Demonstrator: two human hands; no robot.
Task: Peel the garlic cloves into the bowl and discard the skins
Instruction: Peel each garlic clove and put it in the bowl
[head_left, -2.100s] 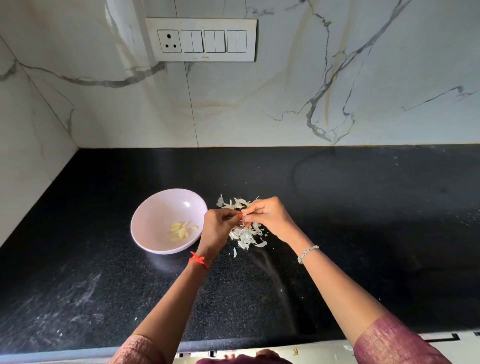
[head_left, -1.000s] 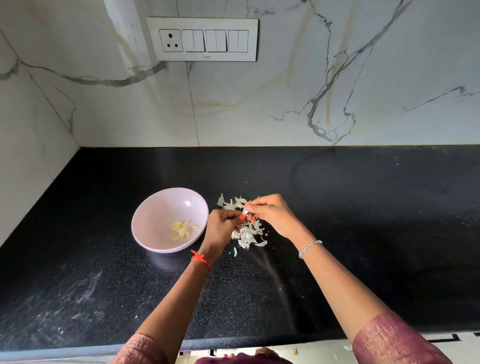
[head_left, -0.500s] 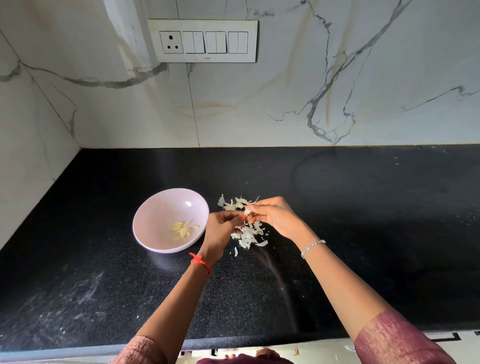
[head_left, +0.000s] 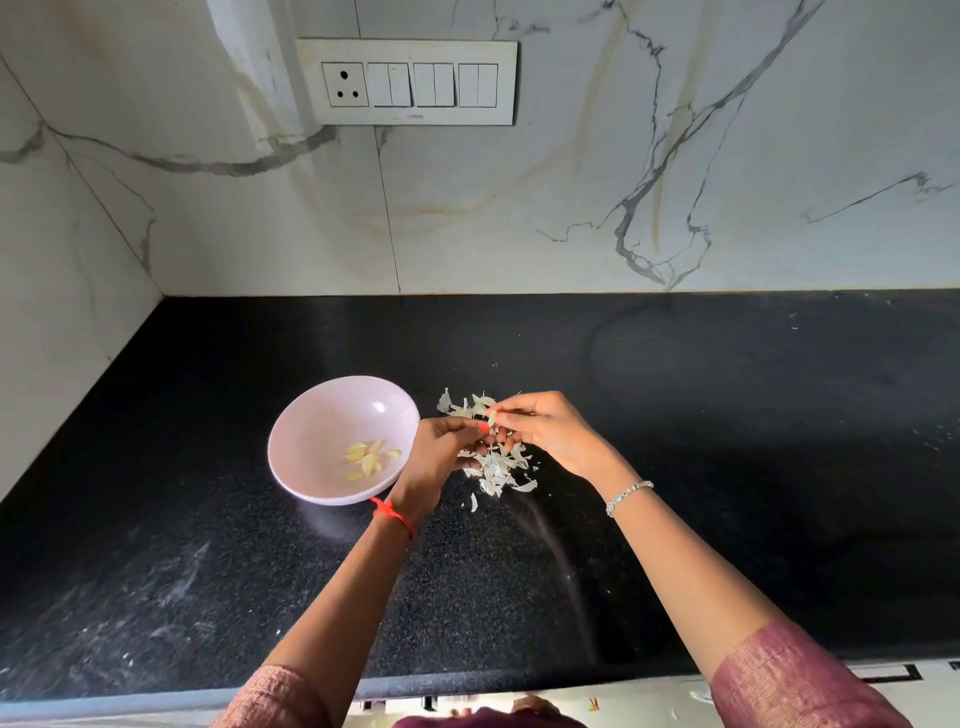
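A pale pink bowl (head_left: 311, 415) sits on the black counter with several peeled yellow garlic cloves (head_left: 369, 457) inside. Just right of it lies a pile of white garlic skins (head_left: 496, 470). Above that pile my right hand (head_left: 545, 431) pinches a small garlic clove (head_left: 491, 417) between thumb and fingertips. My left hand (head_left: 441, 452), with a red thread on the wrist, meets it from the left, fingertips curled at the same clove. Part of the skin pile is hidden under both hands.
The black granite counter (head_left: 727, 441) stretches wide to the right and toward me. Marble walls close the back and left. A switch panel (head_left: 408, 80) is mounted on the back wall. The counter's front edge (head_left: 156, 699) runs along the bottom.
Both hands stay together over the skin pile, working the clove. The right hand has drawn slightly up and to the right, so the clove tip shows between the fingers.
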